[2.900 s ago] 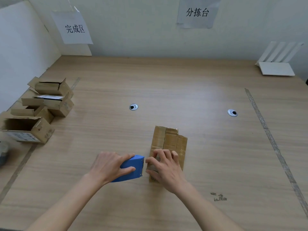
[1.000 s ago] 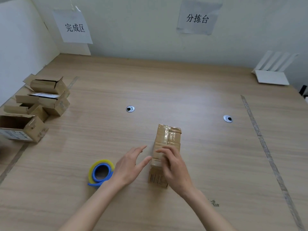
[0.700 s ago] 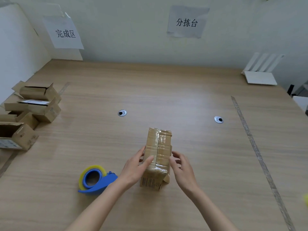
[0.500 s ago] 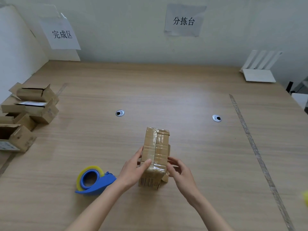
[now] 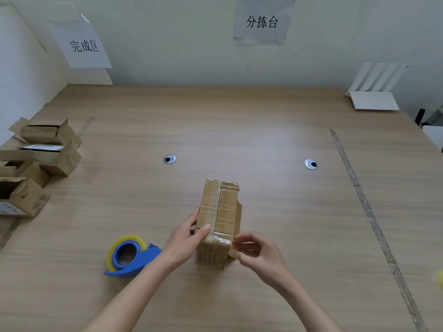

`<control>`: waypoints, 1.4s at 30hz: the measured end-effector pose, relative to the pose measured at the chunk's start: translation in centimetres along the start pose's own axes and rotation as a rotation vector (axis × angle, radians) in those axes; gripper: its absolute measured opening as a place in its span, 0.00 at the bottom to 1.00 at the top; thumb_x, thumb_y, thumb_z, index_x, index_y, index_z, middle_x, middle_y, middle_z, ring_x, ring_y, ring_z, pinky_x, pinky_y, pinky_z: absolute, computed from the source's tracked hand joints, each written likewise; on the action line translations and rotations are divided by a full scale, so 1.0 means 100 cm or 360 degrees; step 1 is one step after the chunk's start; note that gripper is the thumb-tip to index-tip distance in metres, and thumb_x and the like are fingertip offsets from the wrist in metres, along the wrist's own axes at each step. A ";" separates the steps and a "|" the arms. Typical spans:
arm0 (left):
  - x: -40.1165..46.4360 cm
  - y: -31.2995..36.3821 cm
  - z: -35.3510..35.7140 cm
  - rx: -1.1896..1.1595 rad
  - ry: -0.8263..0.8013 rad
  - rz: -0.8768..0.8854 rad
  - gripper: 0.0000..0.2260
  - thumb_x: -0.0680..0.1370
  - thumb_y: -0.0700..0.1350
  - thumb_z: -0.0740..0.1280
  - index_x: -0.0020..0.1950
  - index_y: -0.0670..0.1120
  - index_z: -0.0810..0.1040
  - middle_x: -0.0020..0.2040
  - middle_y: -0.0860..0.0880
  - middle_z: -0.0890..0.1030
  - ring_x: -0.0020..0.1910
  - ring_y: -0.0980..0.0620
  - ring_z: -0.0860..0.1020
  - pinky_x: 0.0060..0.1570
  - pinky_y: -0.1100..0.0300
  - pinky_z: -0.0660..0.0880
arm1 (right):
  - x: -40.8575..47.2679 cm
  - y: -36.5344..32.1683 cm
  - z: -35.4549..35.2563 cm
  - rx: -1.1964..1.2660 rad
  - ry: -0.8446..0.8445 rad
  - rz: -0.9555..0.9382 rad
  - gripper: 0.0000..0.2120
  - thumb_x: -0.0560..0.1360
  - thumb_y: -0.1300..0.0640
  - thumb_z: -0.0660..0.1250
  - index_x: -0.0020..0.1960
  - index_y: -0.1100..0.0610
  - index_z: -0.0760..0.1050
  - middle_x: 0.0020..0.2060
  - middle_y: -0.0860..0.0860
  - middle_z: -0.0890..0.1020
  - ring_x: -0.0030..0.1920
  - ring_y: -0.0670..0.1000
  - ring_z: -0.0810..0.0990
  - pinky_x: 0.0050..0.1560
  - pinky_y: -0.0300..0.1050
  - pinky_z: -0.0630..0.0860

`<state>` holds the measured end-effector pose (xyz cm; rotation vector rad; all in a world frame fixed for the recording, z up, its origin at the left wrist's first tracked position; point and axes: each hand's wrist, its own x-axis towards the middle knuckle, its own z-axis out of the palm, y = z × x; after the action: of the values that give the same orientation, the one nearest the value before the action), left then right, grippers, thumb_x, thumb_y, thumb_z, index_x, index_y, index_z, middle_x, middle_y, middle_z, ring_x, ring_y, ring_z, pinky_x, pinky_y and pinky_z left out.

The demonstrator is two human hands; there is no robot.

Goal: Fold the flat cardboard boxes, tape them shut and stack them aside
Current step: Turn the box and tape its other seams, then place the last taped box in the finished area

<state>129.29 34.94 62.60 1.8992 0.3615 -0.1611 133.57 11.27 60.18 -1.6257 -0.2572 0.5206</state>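
Packing/sorting workstation: paper wall signs (image 5: 261, 21), taped zones on wood table (image 5: 263, 130), folded boxes (image 5: 40, 161).

The blue tape dispenser (image 5: 130, 257), gripped in the left hand (image 5: 185, 240) at the earliest picture, has been set down on the table (image 5: 275, 140) and released. The cardboard box (image 5: 219, 219), previously lying flat, has been raised onto its side. It is now gripped by the left hand, while a side flap is pinched by the right hand (image 5: 257, 252).
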 end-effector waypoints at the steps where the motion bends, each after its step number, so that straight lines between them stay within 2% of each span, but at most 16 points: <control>1: -0.001 0.000 0.000 -0.0007 0.0006 -0.0003 0.22 0.81 0.54 0.67 0.68 0.77 0.65 0.62 0.67 0.79 0.58 0.60 0.80 0.59 0.49 0.80 | -0.002 0.001 -0.001 0.0094 -0.0026 0.0078 0.12 0.67 0.57 0.78 0.50 0.54 0.85 0.47 0.52 0.88 0.51 0.52 0.87 0.52 0.42 0.82; 5: -0.001 0.002 0.003 -0.0009 0.0015 -0.0008 0.23 0.81 0.54 0.67 0.69 0.77 0.65 0.61 0.67 0.79 0.58 0.59 0.81 0.59 0.49 0.80 | -0.003 0.007 0.005 0.0346 0.0040 0.0244 0.08 0.73 0.59 0.78 0.51 0.60 0.84 0.46 0.58 0.87 0.50 0.58 0.87 0.51 0.46 0.83; 8: -0.001 0.003 0.005 -0.0013 0.0011 -0.0005 0.23 0.81 0.54 0.68 0.66 0.79 0.66 0.60 0.67 0.80 0.57 0.60 0.81 0.59 0.49 0.80 | -0.002 0.011 0.015 0.0533 0.0115 0.0321 0.08 0.73 0.66 0.76 0.50 0.65 0.81 0.41 0.62 0.85 0.44 0.58 0.85 0.48 0.49 0.84; 11: -0.002 0.004 0.003 -0.0031 0.0012 -0.0025 0.23 0.81 0.53 0.68 0.63 0.81 0.66 0.60 0.68 0.79 0.58 0.60 0.81 0.60 0.49 0.79 | -0.002 0.014 0.019 0.0571 0.0148 0.0298 0.10 0.72 0.67 0.76 0.52 0.67 0.79 0.41 0.64 0.85 0.44 0.58 0.85 0.48 0.49 0.84; 14: -0.002 0.003 0.001 -0.0043 0.0009 -0.0046 0.23 0.81 0.54 0.68 0.63 0.82 0.66 0.60 0.67 0.80 0.59 0.58 0.81 0.60 0.49 0.79 | -0.002 0.015 0.018 0.0399 0.0119 0.0172 0.10 0.73 0.66 0.77 0.53 0.64 0.80 0.43 0.64 0.86 0.44 0.56 0.85 0.49 0.46 0.83; 20: -0.002 0.004 0.004 -0.0068 0.0004 -0.0029 0.22 0.81 0.53 0.67 0.67 0.77 0.66 0.61 0.66 0.80 0.58 0.58 0.81 0.60 0.48 0.79 | 0.002 0.007 0.009 -0.0396 0.0149 -0.0235 0.09 0.72 0.58 0.79 0.48 0.50 0.81 0.42 0.45 0.87 0.43 0.47 0.87 0.47 0.47 0.84; 23: -0.002 0.004 0.003 -0.0090 0.0033 -0.0032 0.22 0.81 0.53 0.68 0.67 0.76 0.67 0.60 0.65 0.80 0.58 0.58 0.81 0.60 0.47 0.79 | 0.005 0.002 0.013 -0.0787 0.0172 -0.0503 0.12 0.73 0.54 0.76 0.54 0.47 0.77 0.45 0.40 0.84 0.43 0.44 0.84 0.45 0.43 0.83; 26: -0.001 0.004 0.000 -0.0071 0.0001 -0.0021 0.22 0.80 0.52 0.69 0.64 0.79 0.68 0.59 0.66 0.81 0.56 0.58 0.82 0.58 0.49 0.80 | 0.009 -0.003 0.017 -0.0855 0.0078 -0.0517 0.19 0.72 0.53 0.74 0.60 0.43 0.73 0.48 0.37 0.81 0.45 0.44 0.83 0.45 0.43 0.82; 29: -0.001 0.003 0.000 -0.0067 -0.0018 -0.0025 0.23 0.81 0.51 0.69 0.69 0.74 0.68 0.60 0.63 0.81 0.56 0.58 0.82 0.58 0.48 0.81 | 0.013 -0.004 0.017 -0.0882 -0.0044 -0.0484 0.22 0.71 0.56 0.78 0.60 0.41 0.73 0.46 0.36 0.80 0.45 0.44 0.82 0.46 0.45 0.82; 32: 0.000 0.004 -0.001 -0.0078 0.0020 -0.0058 0.23 0.80 0.53 0.69 0.69 0.74 0.67 0.60 0.60 0.81 0.57 0.57 0.82 0.57 0.49 0.81 | 0.014 -0.005 0.016 -0.0783 -0.0057 -0.0414 0.26 0.70 0.53 0.79 0.62 0.39 0.72 0.44 0.39 0.81 0.46 0.44 0.82 0.47 0.43 0.82; 34: 0.000 0.005 -0.003 -0.0102 0.0037 -0.0081 0.22 0.79 0.54 0.70 0.64 0.79 0.67 0.60 0.59 0.81 0.56 0.56 0.82 0.56 0.50 0.81 | 0.012 -0.005 0.010 -0.0599 -0.0055 -0.0290 0.30 0.67 0.45 0.81 0.65 0.38 0.71 0.45 0.43 0.83 0.47 0.46 0.84 0.47 0.40 0.82; 36: 0.000 0.006 -0.005 -0.0135 0.0028 -0.0098 0.22 0.80 0.54 0.69 0.61 0.81 0.68 0.60 0.59 0.81 0.55 0.56 0.83 0.53 0.53 0.82 | 0.010 -0.006 0.006 -0.0416 0.0073 -0.0180 0.26 0.70 0.41 0.78 0.64 0.36 0.72 0.47 0.43 0.83 0.47 0.47 0.85 0.47 0.41 0.83; 39: 0.001 0.007 0.000 -0.0212 0.0064 -0.0128 0.20 0.81 0.54 0.67 0.69 0.72 0.68 0.61 0.55 0.80 0.52 0.59 0.83 0.44 0.61 0.82 | 0.015 -0.008 0.007 -0.0200 0.0293 0.0033 0.11 0.81 0.42 0.65 0.62 0.36 0.73 0.53 0.44 0.83 0.50 0.45 0.84 0.52 0.46 0.83; 41: 0.001 0.009 0.006 -0.0259 0.0112 -0.0166 0.21 0.82 0.54 0.65 0.74 0.64 0.68 0.59 0.53 0.80 0.50 0.59 0.83 0.41 0.62 0.81 | 0.020 -0.014 0.014 0.0047 0.0217 0.0252 0.12 0.84 0.45 0.61 0.66 0.42 0.74 0.59 0.48 0.82 0.54 0.46 0.85 0.55 0.47 0.83; 42: 0.001 0.010 0.009 -0.0259 0.0121 -0.0164 0.21 0.82 0.54 0.65 0.74 0.63 0.68 0.58 0.53 0.80 0.50 0.58 0.83 0.44 0.60 0.82 | 0.023 -0.017 0.017 0.0128 0.0169 0.0313 0.14 0.85 0.47 0.60 0.69 0.46 0.73 0.61 0.49 0.83 0.55 0.46 0.85 0.56 0.47 0.83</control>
<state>129.76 33.77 63.15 1.7300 0.5095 -0.1241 134.93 14.06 61.37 -1.6029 0.0031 0.5844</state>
